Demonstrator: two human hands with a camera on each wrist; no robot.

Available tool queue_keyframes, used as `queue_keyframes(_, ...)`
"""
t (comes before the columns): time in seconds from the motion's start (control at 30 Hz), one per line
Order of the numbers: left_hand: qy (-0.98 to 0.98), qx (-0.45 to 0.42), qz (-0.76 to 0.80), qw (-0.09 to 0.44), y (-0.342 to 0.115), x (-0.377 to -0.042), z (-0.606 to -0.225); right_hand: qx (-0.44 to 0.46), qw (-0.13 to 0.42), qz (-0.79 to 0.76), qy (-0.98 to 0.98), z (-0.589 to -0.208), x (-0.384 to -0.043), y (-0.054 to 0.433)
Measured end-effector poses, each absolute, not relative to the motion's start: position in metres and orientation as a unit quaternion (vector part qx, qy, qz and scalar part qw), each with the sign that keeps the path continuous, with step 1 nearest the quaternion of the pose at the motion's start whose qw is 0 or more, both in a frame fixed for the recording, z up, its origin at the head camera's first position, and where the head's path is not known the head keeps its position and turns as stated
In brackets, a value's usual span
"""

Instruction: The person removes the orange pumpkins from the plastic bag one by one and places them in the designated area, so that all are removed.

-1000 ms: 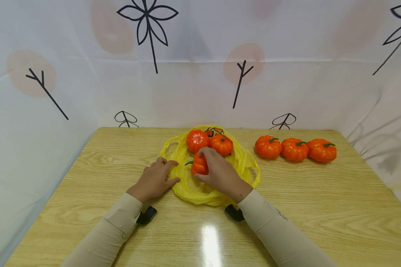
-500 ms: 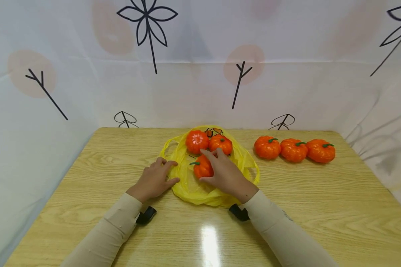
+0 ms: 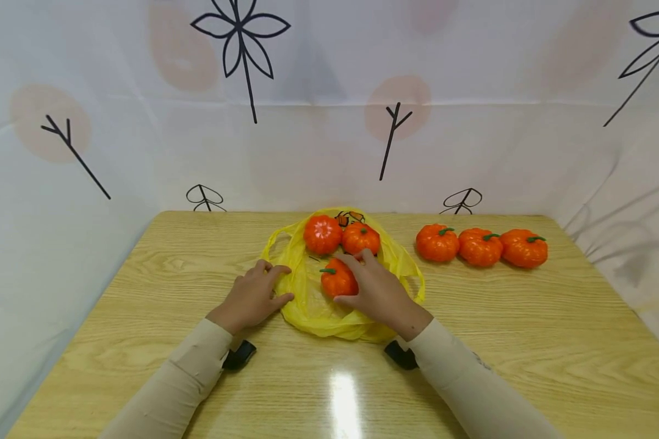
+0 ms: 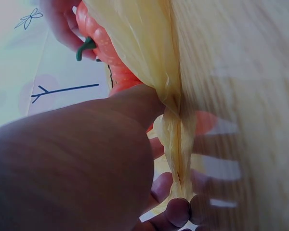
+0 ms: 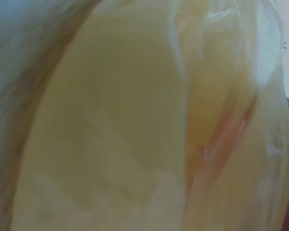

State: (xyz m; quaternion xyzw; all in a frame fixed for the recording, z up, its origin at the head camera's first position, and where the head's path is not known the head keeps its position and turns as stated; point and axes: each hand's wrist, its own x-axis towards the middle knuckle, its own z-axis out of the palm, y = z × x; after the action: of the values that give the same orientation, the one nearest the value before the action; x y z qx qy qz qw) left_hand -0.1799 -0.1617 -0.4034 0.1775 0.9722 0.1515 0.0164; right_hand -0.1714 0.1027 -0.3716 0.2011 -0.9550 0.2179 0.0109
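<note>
Wood-grain counter [image 3: 198,244], pale printed cloth [image 3: 318,155] hanging behind it, yellow bag [image 3: 309,311] spread out between the two hands. Right hand [image 3: 382,294] grips the near pumpkin [image 3: 337,283]: thumb on the side toward the wearer, fingers on the far side. Key relation: near pumpkin sits inside the bag's rim, directly left of that hand, tipped on its side; its stem axis runs crosswise, green stem [image 3: 327,270] pointing toward the left hand [image 3: 249,299]. Right is clearly the nearer one; left is apart from it. Left hand rests at the bag's left edge, thumb and index spread; can't tell if it pinches plastic. Beyond the grip, also in the bag: a base-up pumpkin [image 3: 323,235] and, just right of it, a stem-up pumpkin [image 3: 361,238]. Row of three pumpkins [image 3: 480,249] on the counter, well right of the right hand. Right wrist view is mostly blurred plastic.
</note>
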Motion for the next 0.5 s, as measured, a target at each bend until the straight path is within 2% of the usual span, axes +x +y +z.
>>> queue_keyframes(0.23,0.973,0.177,0.15,0.018,-0.161,-0.179,-0.403,0.206,0.01,0.224,-0.952,-0.373,-0.167,0.113)
queue_keyframes(0.5,0.973,0.175,0.151,0.02,-0.161,-0.18,-0.404,0.217,0.073,0.251,-0.941,-0.368,-0.158,0.131)
